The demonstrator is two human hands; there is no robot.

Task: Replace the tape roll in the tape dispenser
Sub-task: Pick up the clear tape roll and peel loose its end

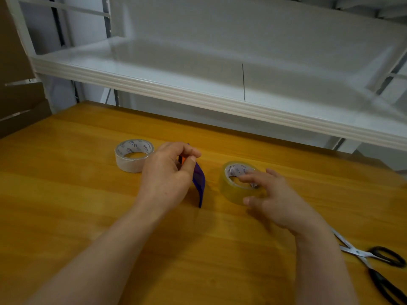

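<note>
A blue tape dispenser [199, 183] with an orange part stands on edge on the wooden table [88, 205]. My left hand [167, 175] grips its upper end, thumb and fingers curled round it, hiding most of it. To its right lies a full yellowish tape roll [231, 190], flat on the table. My right hand [273, 199] reaches onto that roll, fingers spread over its top and thumb at its near side. A nearly used-up whitish roll [134, 155] lies flat to the left of the dispenser.
Black-handled scissors [374, 260] lie open at the table's right front. A white metal shelf [220, 102] overhangs the table's far edge. Brown cardboard [17, 95] stands at the far left.
</note>
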